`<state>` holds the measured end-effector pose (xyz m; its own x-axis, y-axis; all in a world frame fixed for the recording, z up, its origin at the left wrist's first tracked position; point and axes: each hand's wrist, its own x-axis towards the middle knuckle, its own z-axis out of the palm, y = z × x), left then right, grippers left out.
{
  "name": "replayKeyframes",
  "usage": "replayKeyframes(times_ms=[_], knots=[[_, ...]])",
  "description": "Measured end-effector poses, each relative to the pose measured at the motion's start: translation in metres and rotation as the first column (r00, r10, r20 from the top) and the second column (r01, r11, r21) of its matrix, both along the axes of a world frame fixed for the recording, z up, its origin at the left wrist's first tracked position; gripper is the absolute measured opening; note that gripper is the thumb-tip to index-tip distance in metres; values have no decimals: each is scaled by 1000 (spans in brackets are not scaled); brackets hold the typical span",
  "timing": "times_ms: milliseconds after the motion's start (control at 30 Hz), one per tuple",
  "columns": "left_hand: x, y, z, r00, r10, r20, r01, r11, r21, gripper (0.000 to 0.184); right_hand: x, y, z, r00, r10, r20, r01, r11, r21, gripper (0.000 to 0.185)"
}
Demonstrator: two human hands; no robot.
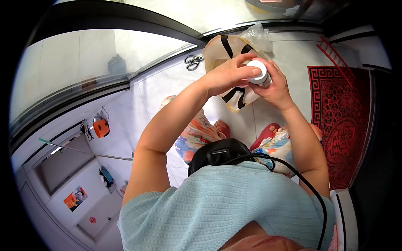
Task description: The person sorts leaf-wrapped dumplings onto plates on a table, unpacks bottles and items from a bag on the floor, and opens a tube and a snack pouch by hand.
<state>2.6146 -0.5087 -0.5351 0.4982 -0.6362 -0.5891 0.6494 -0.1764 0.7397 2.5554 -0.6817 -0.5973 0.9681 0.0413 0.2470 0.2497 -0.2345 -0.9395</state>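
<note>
Both hands are together in front of me, around a bottle with a round white cap [256,71]. My left hand [230,75] is closed at the cap, its thumb pressed on the top. From the other side, my right hand [276,87] wraps round the bottle's body, which is mostly hidden by the fingers. Beneath the hands, a cream tote bag [212,47] with black straps lies on the floor. Left of the bag is a pair of scissors [193,62] with dark handles. A clear crumpled plastic bag [258,38] lies behind it.
To the right lies a red and black patterned mat [335,125], with a red ladder-like rack [335,58] over its far corner. A glass door frame [167,58] runs along the left and back. A black cable [307,184] crosses my front on the right.
</note>
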Motion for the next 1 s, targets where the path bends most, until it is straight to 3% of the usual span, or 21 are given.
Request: replayKeyframes(times_ms=[133, 233, 300, 333, 400, 433, 467, 533, 567, 700, 800, 867, 933, 1000], knots=[[2, 1, 3, 997, -28, 68, 28, 1000, -1, 91, 3, 4, 1, 999, 45, 17, -45, 999, -11, 62], [3, 8, -16, 984, 61, 169, -58, 998, -22, 82, 4, 6, 1, 1000, 14, -16, -14, 998, -60, 60], [12, 20, -36, 913, -15, 409, -76, 976, 204, 84, 6, 3, 1, 994, -77, -75, 67, 990, -121, 50], [17, 26, -48, 913, -15, 409, -76, 976, 204, 84, 8, 0, -4, 994, -77, -75, 67, 990, -121, 50], [21, 37, -73, 826, -221, 518, -98, 849, 519, 79, 11, -9, -17, 957, -131, -261, 144, 989, 32, 47], [17, 43, -85, 750, -332, 572, -130, 774, 620, 73, 11, -11, -16, 947, -166, -275, 177, 984, 16, 38], [13, 51, -102, 750, -332, 572, -130, 773, 620, 73, 11, -12, -19, 947, -166, -275, 177, 984, 16, 38], [6, 66, -140, 410, -667, 622, -266, 565, 781, 65, 10, -12, -25, 936, -164, -311, 201, 975, 91, 33], [4, 70, -147, 373, -609, 700, -326, 620, 714, 53, 11, -11, -26, 936, -166, -310, 203, 975, 89, 33], [1, 75, -151, 403, -598, 693, -249, 657, 712, 43, 10, -12, -24, 937, -145, -319, 193, 973, 125, 29], [-4, 67, -116, 390, -492, 778, -288, 738, 610, 28, 10, -14, -18, 919, -133, -370, 215, 959, 187, 26], [-4, 67, -101, 508, -446, 737, -254, 740, 623, 21, 11, -18, -18, 906, -120, -405, 228, 946, 230, 25], [-5, 65, -91, 522, -429, 737, -255, 746, 615, 18, 14, -23, -22, 835, -19, -550, 318, 833, 454, 28], [-9, 62, -83, 537, -412, 736, -256, 752, 607, 15, 14, -24, -19, 815, 27, -579, 358, 762, 540, 31]])
